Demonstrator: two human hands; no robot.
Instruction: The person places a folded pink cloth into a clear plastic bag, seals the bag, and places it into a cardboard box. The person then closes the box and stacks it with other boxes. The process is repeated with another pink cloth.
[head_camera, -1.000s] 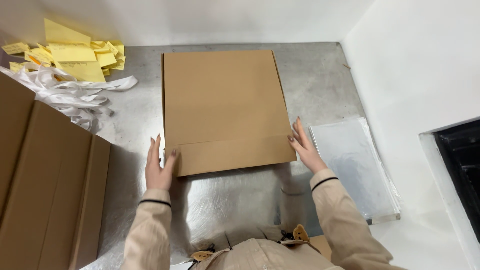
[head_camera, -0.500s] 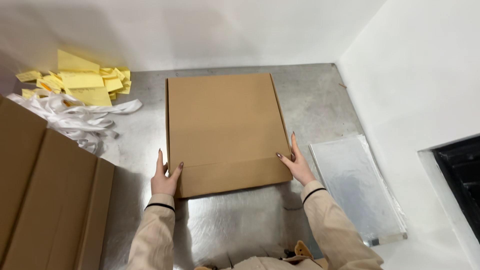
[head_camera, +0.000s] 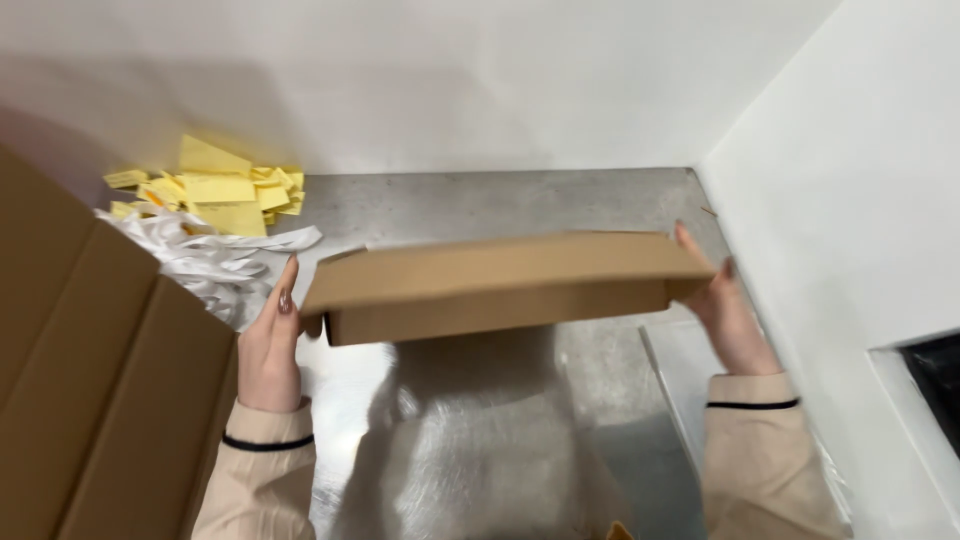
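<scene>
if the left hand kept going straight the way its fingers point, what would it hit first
The left hand points up and away along the flat box's left end. Beyond the fingertips, the white paper strips probably come first, then the yellow slips, though depth is unclear.

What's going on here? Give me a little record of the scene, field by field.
Held thing: flat brown cardboard box, lifted off the surface and tilted, its near edge facing the camera
Left hand: pressed flat against the box's left end
Right hand: gripping the box's right end
Surface: grey metal table
Far left: yellow paper pieces beside white paper strips
Near left: large cardboard sheets
Right: clear plastic sheet, mostly hidden by the arm
Sleeves: beige, dark-trimmed cuffs
</scene>
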